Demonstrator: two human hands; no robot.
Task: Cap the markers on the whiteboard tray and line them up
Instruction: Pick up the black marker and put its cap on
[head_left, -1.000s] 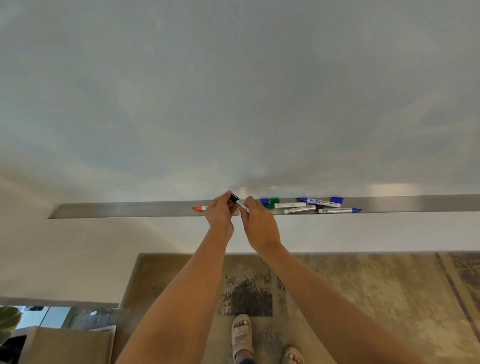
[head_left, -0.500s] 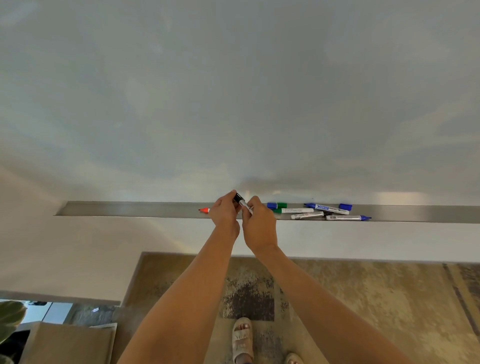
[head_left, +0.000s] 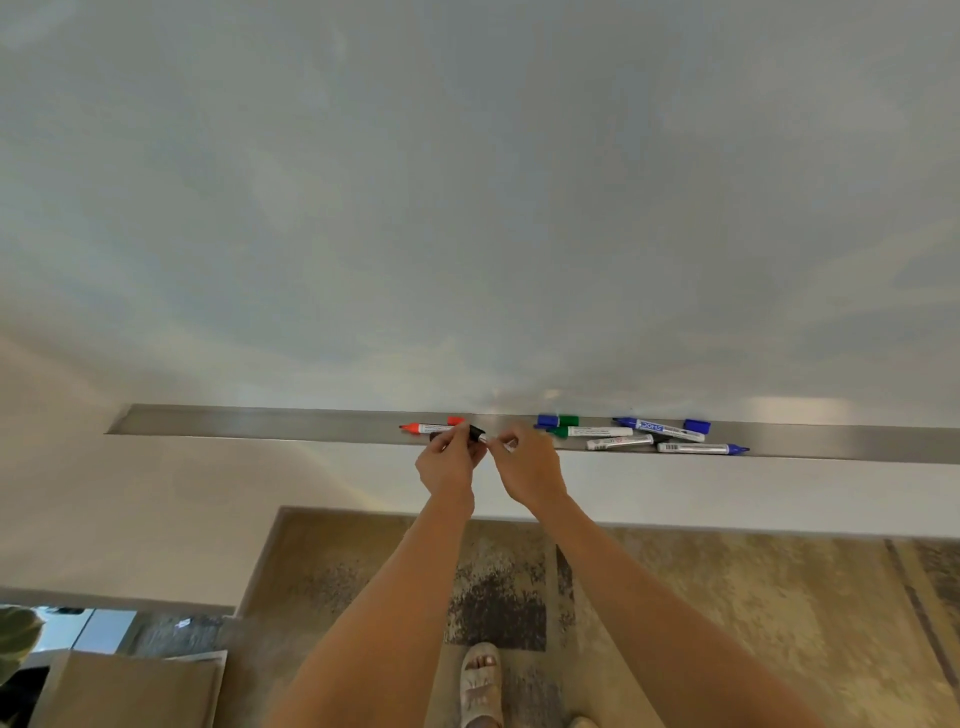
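Observation:
My left hand (head_left: 448, 462) pinches the black cap (head_left: 476, 433) of a white-barrelled marker (head_left: 487, 440), and my right hand (head_left: 527, 467) grips the barrel, most of it hidden by the fingers. Cap and barrel meet between my hands, just over the front lip of the metal tray (head_left: 260, 423). An uncapped red marker (head_left: 423, 428) and a red cap (head_left: 455, 420) lie on the tray behind my left hand. To the right lie a blue cap (head_left: 545, 420), a green cap (head_left: 570, 420), a green marker (head_left: 595, 431), a blue labelled marker (head_left: 660, 427), another blue cap (head_left: 697, 425), a dark-tipped marker (head_left: 621, 442) and an uncapped blue marker (head_left: 701, 448).
The whiteboard (head_left: 467, 208) fills the view above the tray. Below it are a pale wall and a patterned rug (head_left: 727, 623), with my sandalled foot (head_left: 480, 680) on it. A cardboard box (head_left: 124, 691) sits at the lower left.
Both hands came down from in front of the board to the tray's front edge, and the marker turned from tilted to nearly level. The red cap behind my left hand now shows.

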